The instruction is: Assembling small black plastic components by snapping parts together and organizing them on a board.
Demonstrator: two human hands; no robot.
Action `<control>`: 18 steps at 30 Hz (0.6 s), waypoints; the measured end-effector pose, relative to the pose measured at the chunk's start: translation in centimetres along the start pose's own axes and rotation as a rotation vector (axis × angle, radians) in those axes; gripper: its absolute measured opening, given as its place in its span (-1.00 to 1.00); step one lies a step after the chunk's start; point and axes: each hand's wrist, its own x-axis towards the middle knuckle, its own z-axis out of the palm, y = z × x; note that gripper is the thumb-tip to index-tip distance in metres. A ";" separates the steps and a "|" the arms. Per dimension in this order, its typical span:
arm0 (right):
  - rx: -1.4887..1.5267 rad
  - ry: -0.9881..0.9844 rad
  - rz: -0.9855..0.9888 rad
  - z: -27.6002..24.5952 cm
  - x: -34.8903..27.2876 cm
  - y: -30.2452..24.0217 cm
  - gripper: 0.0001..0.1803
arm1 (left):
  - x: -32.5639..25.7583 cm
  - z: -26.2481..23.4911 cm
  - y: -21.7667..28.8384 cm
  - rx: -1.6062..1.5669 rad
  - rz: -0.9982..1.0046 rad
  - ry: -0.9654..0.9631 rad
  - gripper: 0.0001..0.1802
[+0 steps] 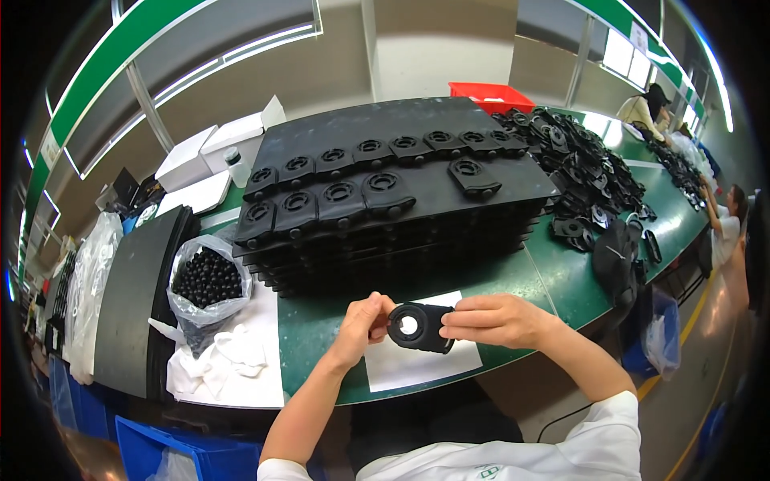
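A flat black plastic part point(434, 330) with a round ringed opening at its left end is held above a white sheet of paper point(421, 370). White shows through the opening. My left hand point(359, 330) is closed at the part's left rim, thumb and fingers pinching it. From the other side my right hand point(501, 321) grips the squarer right end between fingers and thumb. Just beyond the hands rises a tall stack of black sheets point(489, 216). On its top lie two rows of similar black parts point(341, 203), with a gap in the nearer row.
A clear bag of small black balls point(210, 276) and white cloths point(216, 361) sit left of the paper. A big heap of black parts point(573, 160) covers the right bench. Blue bins point(188, 449) stand below the edge. Other people point(646, 112) work at far right.
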 end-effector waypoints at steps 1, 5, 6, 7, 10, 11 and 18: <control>0.038 0.012 0.032 0.1 0.0 0.0 -0.59 | 0.0 -0.1 0.0 0.000 -0.001 0.002 -0.56; 0.083 0.012 0.087 0.3 -0.2 0.1 -0.60 | 0.0 -0.3 0.0 -0.014 -0.009 0.001 -0.56; 0.084 0.011 0.087 0.3 -0.2 0.2 -0.60 | 0.0 -0.3 0.0 -0.017 -0.005 -0.006 -0.61; 0.080 0.015 0.088 0.4 -0.1 0.2 -0.60 | 0.0 -0.4 -0.1 -0.017 -0.006 -0.005 -0.61; 0.074 0.019 0.091 0.5 0.0 0.3 -0.60 | -0.1 -0.6 -0.4 -0.013 -0.015 -0.017 -0.70; 0.068 0.015 0.096 0.5 -0.1 0.3 -0.60 | 0.0 -0.6 -0.5 -0.024 -0.019 -0.017 -0.73; -0.107 0.055 -0.021 0.3 0.3 0.2 -0.64 | 0.2 -0.4 -0.4 0.031 0.002 0.022 -0.76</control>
